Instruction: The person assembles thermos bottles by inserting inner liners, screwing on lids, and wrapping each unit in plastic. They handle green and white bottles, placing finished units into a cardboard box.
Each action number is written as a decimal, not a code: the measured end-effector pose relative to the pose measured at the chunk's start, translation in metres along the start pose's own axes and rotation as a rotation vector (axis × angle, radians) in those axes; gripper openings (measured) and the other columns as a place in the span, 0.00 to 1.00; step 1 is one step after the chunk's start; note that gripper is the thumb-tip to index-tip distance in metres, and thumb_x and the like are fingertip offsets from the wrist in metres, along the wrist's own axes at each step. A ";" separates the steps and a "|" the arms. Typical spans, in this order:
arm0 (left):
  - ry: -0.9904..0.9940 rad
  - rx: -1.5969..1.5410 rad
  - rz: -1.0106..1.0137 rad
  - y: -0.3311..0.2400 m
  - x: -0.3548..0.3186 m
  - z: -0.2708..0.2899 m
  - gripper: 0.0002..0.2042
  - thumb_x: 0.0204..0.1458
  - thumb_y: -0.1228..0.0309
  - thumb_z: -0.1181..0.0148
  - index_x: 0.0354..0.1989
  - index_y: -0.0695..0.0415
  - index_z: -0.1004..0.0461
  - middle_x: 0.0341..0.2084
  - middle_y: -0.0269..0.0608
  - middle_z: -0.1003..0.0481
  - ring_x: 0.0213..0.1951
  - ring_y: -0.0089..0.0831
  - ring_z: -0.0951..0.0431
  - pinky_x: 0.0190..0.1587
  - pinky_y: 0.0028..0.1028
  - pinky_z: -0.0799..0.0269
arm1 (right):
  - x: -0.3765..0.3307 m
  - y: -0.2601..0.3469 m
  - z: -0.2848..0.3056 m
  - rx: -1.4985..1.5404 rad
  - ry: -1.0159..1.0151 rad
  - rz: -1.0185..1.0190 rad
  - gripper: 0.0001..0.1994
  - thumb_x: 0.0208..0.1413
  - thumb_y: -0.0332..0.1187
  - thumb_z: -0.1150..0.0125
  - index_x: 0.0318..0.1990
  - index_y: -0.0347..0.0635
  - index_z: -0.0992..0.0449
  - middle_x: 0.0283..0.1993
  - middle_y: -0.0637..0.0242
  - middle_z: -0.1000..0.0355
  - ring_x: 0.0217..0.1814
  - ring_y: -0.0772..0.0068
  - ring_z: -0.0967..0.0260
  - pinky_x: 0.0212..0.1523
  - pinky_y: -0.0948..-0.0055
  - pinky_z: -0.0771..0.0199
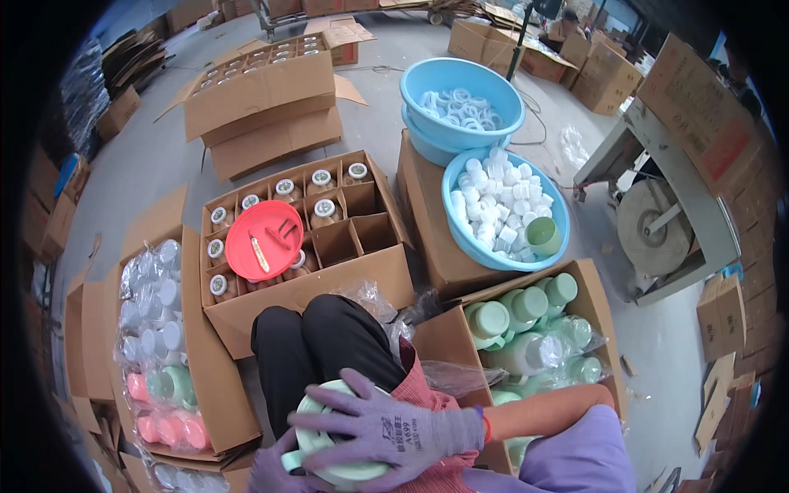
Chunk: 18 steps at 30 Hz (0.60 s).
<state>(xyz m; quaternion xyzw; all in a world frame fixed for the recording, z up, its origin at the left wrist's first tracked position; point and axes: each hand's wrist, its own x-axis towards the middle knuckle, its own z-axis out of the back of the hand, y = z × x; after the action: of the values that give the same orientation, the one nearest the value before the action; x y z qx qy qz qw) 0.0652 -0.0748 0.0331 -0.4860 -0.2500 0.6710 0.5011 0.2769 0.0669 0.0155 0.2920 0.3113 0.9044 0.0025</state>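
A mint-green jug (341,475) with a side handle lies in my lap, against my dark trousers. My right hand (382,427), in a purple-grey work glove, spreads over its upper part with the fingers bent round it. My left hand (283,470), also gloved, grips the jug's lower left by the handle; part of this hand is cut off by the lower edge. To my right stands a carton (604,329) of similar mint-green jugs (526,308), some in clear plastic bags.
Before my knees, a divided carton (353,275) holds white-capped jars, with a red plate (263,222) of small tools on top. Blue basins hold white caps (501,197) and clear rings (464,111). A carton (209,329) of bagged bottles stands left; a grey machine (649,222) stands right.
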 end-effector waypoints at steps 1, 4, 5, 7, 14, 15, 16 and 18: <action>-0.053 -0.029 0.037 0.005 -0.001 -0.007 0.38 0.30 0.53 0.18 0.50 0.62 0.24 0.40 0.42 0.18 0.43 0.32 0.17 0.48 0.34 0.23 | -0.001 -0.004 -0.002 0.031 0.045 -0.050 0.30 0.52 0.53 0.42 0.64 0.62 0.34 0.72 0.54 0.46 0.71 0.41 0.48 0.60 0.42 0.50; -0.206 -0.126 0.047 0.006 0.000 -0.021 0.34 0.33 0.58 0.21 0.50 0.64 0.24 0.36 0.41 0.18 0.36 0.33 0.17 0.44 0.33 0.22 | 0.007 -0.024 0.001 0.066 0.063 -0.151 0.29 0.50 0.52 0.40 0.62 0.63 0.33 0.67 0.55 0.42 0.70 0.45 0.45 0.60 0.48 0.46; -0.187 -0.203 0.144 0.001 0.006 -0.018 0.32 0.36 0.60 0.24 0.50 0.64 0.24 0.35 0.41 0.19 0.35 0.32 0.18 0.42 0.32 0.21 | 0.008 -0.037 0.001 0.095 0.043 -0.158 0.32 0.49 0.52 0.38 0.63 0.58 0.33 0.67 0.53 0.43 0.69 0.45 0.44 0.62 0.48 0.45; -0.159 -0.364 0.345 -0.003 0.018 -0.007 0.27 0.40 0.65 0.30 0.50 0.65 0.24 0.33 0.39 0.20 0.31 0.31 0.19 0.37 0.29 0.21 | 0.010 -0.062 0.006 0.252 -0.056 -0.113 0.32 0.50 0.48 0.35 0.63 0.52 0.34 0.67 0.52 0.43 0.68 0.44 0.45 0.65 0.50 0.43; -0.108 -1.715 -0.122 0.060 0.036 0.025 0.11 0.66 0.57 0.49 0.34 0.48 0.30 0.12 0.18 0.45 0.15 0.13 0.48 0.22 0.15 0.43 | -0.129 -0.266 0.150 -0.632 -0.470 -1.214 0.30 0.57 0.51 0.42 0.56 0.33 0.30 0.55 0.44 0.30 0.58 0.45 0.31 0.58 0.56 0.32; -0.101 -1.876 -0.162 0.057 0.048 0.023 0.12 0.66 0.56 0.49 0.32 0.47 0.30 0.11 0.17 0.47 0.14 0.13 0.52 0.23 0.15 0.45 | -0.169 -0.303 0.167 -0.721 -0.365 -1.471 0.39 0.55 0.62 0.45 0.60 0.32 0.31 0.61 0.41 0.32 0.63 0.44 0.33 0.62 0.55 0.35; -0.136 -1.841 -0.151 0.054 0.058 0.019 0.12 0.65 0.57 0.47 0.31 0.47 0.29 0.12 0.19 0.46 0.15 0.13 0.51 0.22 0.15 0.46 | -0.192 -0.317 0.170 -0.745 -0.399 -1.510 0.44 0.54 0.65 0.47 0.64 0.32 0.35 0.67 0.41 0.37 0.68 0.46 0.37 0.67 0.58 0.39; -0.229 -1.868 -0.199 0.032 0.065 0.007 0.10 0.67 0.59 0.49 0.43 0.51 0.27 0.19 0.21 0.38 0.20 0.11 0.39 0.35 0.22 0.33 | -0.227 -0.349 0.175 -0.669 -0.222 -1.673 0.46 0.49 0.59 0.38 0.67 0.29 0.41 0.66 0.40 0.36 0.68 0.45 0.37 0.69 0.59 0.40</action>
<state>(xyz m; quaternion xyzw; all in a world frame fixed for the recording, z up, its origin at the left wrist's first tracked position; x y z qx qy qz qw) 0.0435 -0.0262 -0.0164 -0.5981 -0.7742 0.1973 -0.0633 0.4963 0.4045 -0.1902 0.0401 0.1407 0.6170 0.7733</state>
